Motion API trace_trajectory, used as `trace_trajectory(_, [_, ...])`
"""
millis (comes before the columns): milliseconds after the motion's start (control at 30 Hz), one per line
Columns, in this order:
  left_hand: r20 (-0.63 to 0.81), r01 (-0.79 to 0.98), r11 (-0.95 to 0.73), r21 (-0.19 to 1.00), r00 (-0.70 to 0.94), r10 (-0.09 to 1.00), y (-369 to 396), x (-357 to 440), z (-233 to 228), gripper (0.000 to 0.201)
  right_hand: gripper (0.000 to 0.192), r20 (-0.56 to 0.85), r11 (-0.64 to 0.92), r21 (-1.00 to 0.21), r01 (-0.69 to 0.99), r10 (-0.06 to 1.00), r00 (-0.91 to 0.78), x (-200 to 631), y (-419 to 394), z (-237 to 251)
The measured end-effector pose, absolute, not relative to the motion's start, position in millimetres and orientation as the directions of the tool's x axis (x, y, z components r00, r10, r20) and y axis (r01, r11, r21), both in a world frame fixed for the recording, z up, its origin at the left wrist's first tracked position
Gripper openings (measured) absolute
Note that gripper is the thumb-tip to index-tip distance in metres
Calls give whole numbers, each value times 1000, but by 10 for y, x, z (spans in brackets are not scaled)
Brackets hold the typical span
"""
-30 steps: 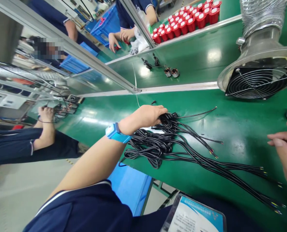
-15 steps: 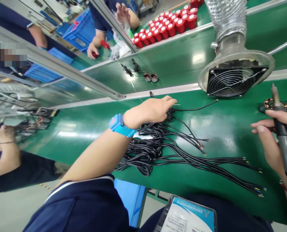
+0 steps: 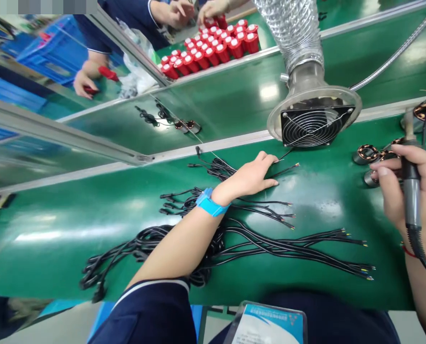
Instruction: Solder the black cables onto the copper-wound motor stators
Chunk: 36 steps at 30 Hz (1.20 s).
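My left hand [image 3: 250, 177] is over the upper bundle of black cables [image 3: 218, 167], thumb apart from the fingers. A thin solder wire [image 3: 216, 155] runs into it from the upper left, and its tip shows at the fingers. Just beyond the hand lies a stripped cable end [image 3: 292, 168]; whether the hand touches the cable, I cannot tell. My right hand [image 3: 422, 191] grips a soldering iron [image 3: 411, 193], tip pointing up and away. Behind the iron are several motor stators [image 3: 367, 154] with copper windings. More black cables [image 3: 270, 243] with bared coloured ends spread across the green bench.
A fan in a round fume hood [image 3: 311, 126] hangs from a silver duct [image 3: 292, 33] ahead. Rows of red cups [image 3: 206, 52] with white tops stand behind the divider, near co-workers' hands [image 3: 179, 12]. Two stators [image 3: 187, 126] lie beyond the rail. A badge [image 3: 270, 325] hangs at my front.
The view has swung rightward, bringing more stators into sight. My left hand has opened its thumb away over the cables. The soldering iron stays in my right hand.
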State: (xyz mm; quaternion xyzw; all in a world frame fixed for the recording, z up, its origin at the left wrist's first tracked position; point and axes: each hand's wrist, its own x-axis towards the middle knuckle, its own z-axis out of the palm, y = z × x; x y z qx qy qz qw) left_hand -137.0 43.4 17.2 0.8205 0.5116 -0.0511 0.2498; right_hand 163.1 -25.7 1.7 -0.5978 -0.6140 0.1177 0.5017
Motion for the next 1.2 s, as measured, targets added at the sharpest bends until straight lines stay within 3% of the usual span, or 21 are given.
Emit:
trace_trajectory(100, [-302,884,-263,387,391,869,445,-1348,100,55,50,465,225,-678,700,869,171,1696,-242,51])
trace_trajectory(167, [-286,896,-229,380,349,892,449,-1325,71,36,49,431,158,-581,798,892,137,1731,-238,73])
trace_trajectory(233, [-281,896,-240,375,356,891,441,-1294,64,16,45,390,65,-396,916,915,103,1754,-242,84])
trace_trajectory(333, [-310,868,-284,408,424,851,372,-1223,101,9,39,345,-31,-76,997,937,55,1768,-256,67])
trace_trajectory(433, [-363,811,-368,454,546,755,242,-1135,168,8,36,371,25,29,999,928,-34,1752,-260,14])
trace_trajectory(633, [-332,645,-501,577,745,579,78,-1078,221,15,36,303,425,-249,870,888,-347,1577,-286,-27])
trace_trajectory(700, [-325,586,-487,648,791,519,71,-1086,238,15,36,350,452,-332,828,874,-337,1510,-318,-15])
trace_trajectory(800, [-315,486,-402,776,851,420,85,-1088,268,18,39,398,376,-466,801,898,-189,1438,-362,-30])
trace_trajectory(833, [-298,464,-363,808,854,427,95,-1082,269,20,47,375,342,-519,783,915,-151,1418,-371,-49])
trace_trajectory(900, [-269,463,-263,846,797,540,121,-1059,245,18,61,299,294,-592,750,945,-135,1372,-381,-97])
trace_trajectory(967, [-281,494,-116,862,654,702,147,-1019,189,13,60,244,283,-617,734,956,-163,1315,-388,-142])
trace_trajectory(1033, [-292,516,-30,856,531,796,159,-965,129,10,53,226,282,-626,727,958,-176,1251,-399,-170])
trace_trajectory(1200, [-203,615,-309,725,620,758,116,-846,97,13,55,270,276,-712,646,956,-112,1148,-448,-181])
